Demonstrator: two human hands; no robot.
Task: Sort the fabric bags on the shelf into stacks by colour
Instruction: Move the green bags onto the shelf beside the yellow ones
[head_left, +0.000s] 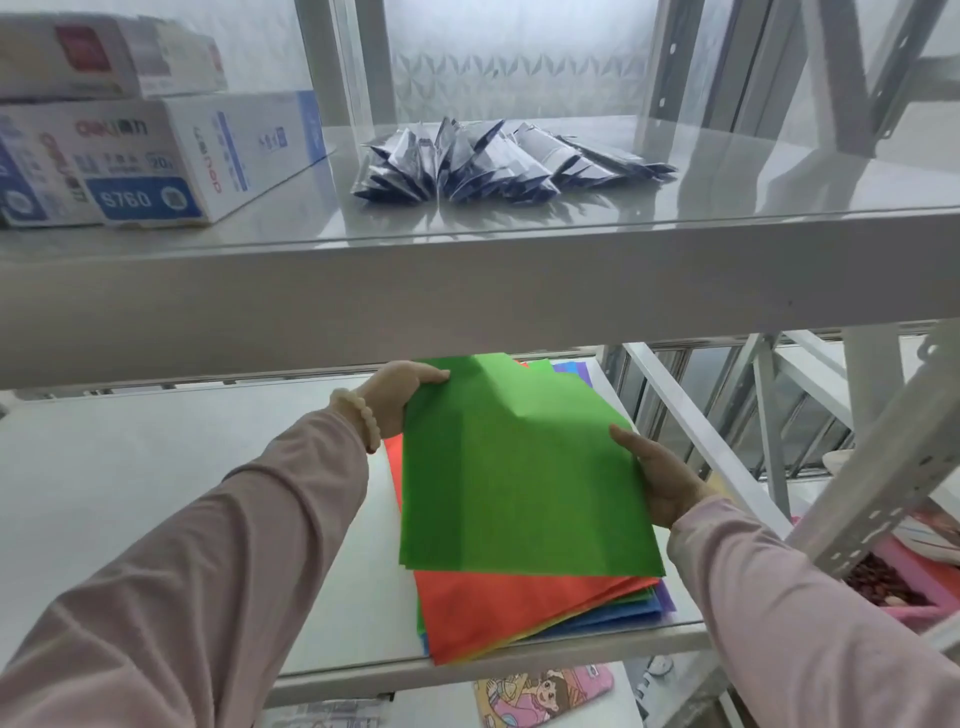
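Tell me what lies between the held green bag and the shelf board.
Head view: under the green bag, a pile of bags, an orange-red bag on top, green, blue and purple edges beneath.

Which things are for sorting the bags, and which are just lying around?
For the job: green bag, held by left hand and right hand; orange bag and blue bags beneath.

Just lying about: white boxes and dark packets on upper shelf; cartoon picture below.
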